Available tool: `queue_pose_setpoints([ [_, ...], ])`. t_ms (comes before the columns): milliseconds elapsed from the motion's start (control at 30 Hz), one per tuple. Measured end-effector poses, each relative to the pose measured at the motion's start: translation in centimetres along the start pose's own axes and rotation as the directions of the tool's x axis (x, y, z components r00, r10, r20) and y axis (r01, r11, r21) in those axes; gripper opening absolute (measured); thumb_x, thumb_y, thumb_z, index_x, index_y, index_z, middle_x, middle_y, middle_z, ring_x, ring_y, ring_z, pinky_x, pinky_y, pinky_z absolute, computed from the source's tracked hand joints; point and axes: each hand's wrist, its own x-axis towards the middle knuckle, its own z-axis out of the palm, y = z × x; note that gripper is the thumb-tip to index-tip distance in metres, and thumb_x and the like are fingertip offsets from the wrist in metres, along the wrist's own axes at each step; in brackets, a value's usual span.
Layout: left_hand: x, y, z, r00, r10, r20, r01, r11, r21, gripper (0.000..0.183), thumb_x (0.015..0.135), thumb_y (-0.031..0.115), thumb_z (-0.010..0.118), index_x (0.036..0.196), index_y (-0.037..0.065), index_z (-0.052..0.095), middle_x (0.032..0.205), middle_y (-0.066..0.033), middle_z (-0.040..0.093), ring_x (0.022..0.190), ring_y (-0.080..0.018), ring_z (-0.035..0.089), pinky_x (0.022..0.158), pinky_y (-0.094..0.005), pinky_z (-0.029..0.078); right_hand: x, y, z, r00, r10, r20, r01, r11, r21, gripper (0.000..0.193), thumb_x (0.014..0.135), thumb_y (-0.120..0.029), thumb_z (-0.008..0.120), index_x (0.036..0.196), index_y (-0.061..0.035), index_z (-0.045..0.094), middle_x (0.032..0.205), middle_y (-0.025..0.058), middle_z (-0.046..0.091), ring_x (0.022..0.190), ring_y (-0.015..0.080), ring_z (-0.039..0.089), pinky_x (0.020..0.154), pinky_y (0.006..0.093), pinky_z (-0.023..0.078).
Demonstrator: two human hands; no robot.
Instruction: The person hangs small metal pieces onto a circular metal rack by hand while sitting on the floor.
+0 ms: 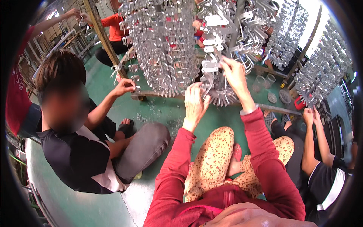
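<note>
In front of me hangs a tall rack (210, 41) crowded with shiny silver metal pieces, some flat with rounded ends, others bent like hooks. My left hand (194, 104) is at its lower part, fingers curled on a curved metal piece (207, 82). Higher and to the right, my right hand (235, 75) pinches the end of a flat metal strip (218, 55) against the rack. Fingers hide part of both pieces. Below my hands, a ring of thin metal pieces (222, 99) fans out at the rack's bottom.
Another loaded rack (162, 49) hangs just left; more hang at right (321, 60). A co-worker's hand (124, 87) holds a small piece at left; another's hands (312, 115) work at right. Plastic baskets (264, 81) and scattered bits (160, 113) lie on the green floor.
</note>
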Motion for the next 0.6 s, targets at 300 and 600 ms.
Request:
queue_pose_setpoints([
  [300, 0.1, -0.9, 0.7, 0.987, 0.136, 0.081, -0.133, 0.99, -0.037, 0.04, 0.06, -0.003, 0.066, 0.09, 0.007, 0.042, 0.098, -0.0089, 0.056, 0.099, -0.0254, 0.055, 0.089, -0.0429, 0.035, 1.3, -0.6, 2.1, 0.995, -0.097, 0.038, 0.102, 0.982, -0.16, 0.034, 0.088, -0.024, 0.054, 0.112, -0.0008, 0.06, 0.077, 0.0179, 0.065, 0.065, 0.0249, 0.063, 0.063, 0.0343, 0.049],
  [600, 1.0, -0.6, 0.1, 0.959, 0.165, 0.231, -0.186, 0.98, 0.074, 0.035, 0.07, 0.007, 0.065, 0.103, 0.007, 0.052, 0.1, -0.0081, 0.053, 0.096, -0.0262, 0.051, 0.09, -0.042, 0.035, 3.3, 0.0, 2.1, 0.965, -0.238, 0.105, 0.254, 0.951, -0.178, 0.024, 0.09, -0.016, 0.048, 0.098, -0.0022, 0.066, 0.084, 0.0174, 0.065, 0.081, 0.0337, 0.062, 0.073, 0.0366, 0.048],
])
